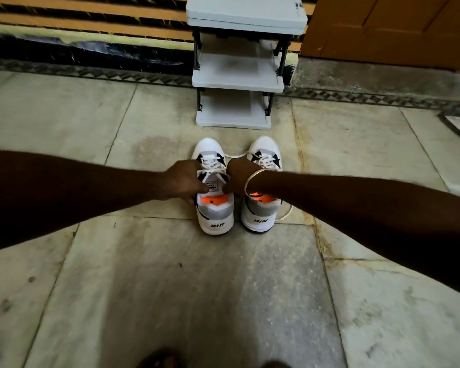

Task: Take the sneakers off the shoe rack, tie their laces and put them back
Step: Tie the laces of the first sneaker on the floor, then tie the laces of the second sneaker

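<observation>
While both sneakers stand on the floor, shoe rack at twelve o'clock, left hand and right hand each pinch the left sneaker's laces.

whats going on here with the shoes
A person is bent over a pair of white sneakers standing on the stone floor in front of a small grey shoe rack. Both hands, left hand and right hand, are working the laces of the left sneaker. The right sneaker beside it has loose laces trailing on the floor. The rack's shelves look empty.
</observation>
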{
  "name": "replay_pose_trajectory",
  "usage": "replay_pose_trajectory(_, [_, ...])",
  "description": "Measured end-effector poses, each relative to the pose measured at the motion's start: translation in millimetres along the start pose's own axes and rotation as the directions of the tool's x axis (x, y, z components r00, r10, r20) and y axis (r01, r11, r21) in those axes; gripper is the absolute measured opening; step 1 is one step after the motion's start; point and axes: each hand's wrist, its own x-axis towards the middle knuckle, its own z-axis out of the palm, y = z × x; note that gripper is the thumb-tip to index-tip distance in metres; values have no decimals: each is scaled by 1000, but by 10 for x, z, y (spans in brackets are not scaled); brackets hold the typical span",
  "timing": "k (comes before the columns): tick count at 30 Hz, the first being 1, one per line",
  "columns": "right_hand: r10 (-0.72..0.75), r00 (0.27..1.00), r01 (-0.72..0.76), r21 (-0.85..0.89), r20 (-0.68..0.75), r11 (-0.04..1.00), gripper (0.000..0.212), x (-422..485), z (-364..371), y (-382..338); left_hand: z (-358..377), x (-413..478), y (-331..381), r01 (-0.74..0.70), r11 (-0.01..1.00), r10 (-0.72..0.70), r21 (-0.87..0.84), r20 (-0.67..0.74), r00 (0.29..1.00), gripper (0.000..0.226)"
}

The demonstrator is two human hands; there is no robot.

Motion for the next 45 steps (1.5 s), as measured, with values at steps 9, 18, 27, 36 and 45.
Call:
replay_pose_trajectory(9, [14,996,-1,147,-83,989,39,287,-143,-287,-468,183,-86,-69,992,84,101,-145,986,38])
replay_pose_trajectory(18, [-27,997,35,111,-77,993,46,373,54,-276,-457,304,-244,-97,949,134,299,-105,985,61])
replay_pose_trajectory(27, [24,860,-74,-77,-510,994,48,90,-329,519,-95,303,76,-449,697,572,559,-56,819,80])
replay_pose_trajectory(36, [354,925,-381,355,141,854,45,-458,-172,1019,516,419,651,-493,780,486,385,123,865,51])
replay_pose_trajectory(45, [359,926,-359,575,120,735,79,-488,-42,959,754,432,650,-368,839,326,401,171,930,80])
